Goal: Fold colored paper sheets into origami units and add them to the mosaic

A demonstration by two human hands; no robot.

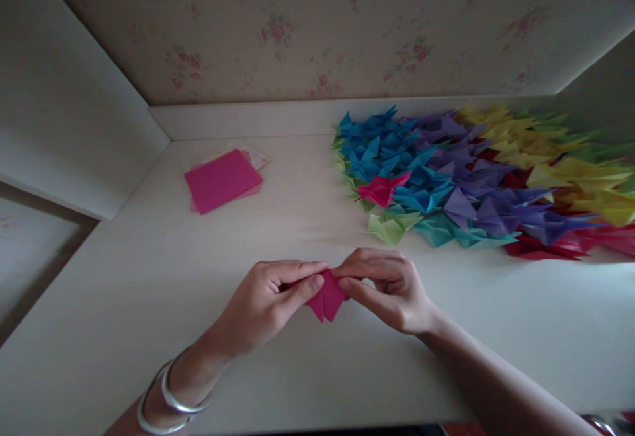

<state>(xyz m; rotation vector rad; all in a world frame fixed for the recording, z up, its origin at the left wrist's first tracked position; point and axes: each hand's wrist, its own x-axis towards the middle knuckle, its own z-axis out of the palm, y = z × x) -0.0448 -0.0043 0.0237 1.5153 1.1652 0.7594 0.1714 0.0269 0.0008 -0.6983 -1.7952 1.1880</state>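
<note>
A partly folded piece of magenta origami paper (326,297) is held just above the white tabletop, its two pointed flaps facing toward me. My left hand (270,300) pinches its left side between thumb and fingers. On the other side, my right hand (391,287) grips the upper right edge with thumb and fingertips. The fingers cover the paper's outer corners. Beyond my right hand lies a large spread of folded paper cranes (426,165) in blue, purple, yellow, green and red. One bright pink crane (381,190) rests on top of the blue ones.
A small stack of magenta paper sheets (223,181) lies at the back left of the white table (149,277), with paler sheets underneath. A floral-papered wall (297,39) rises behind the table. A white panel (69,79) stands on the left.
</note>
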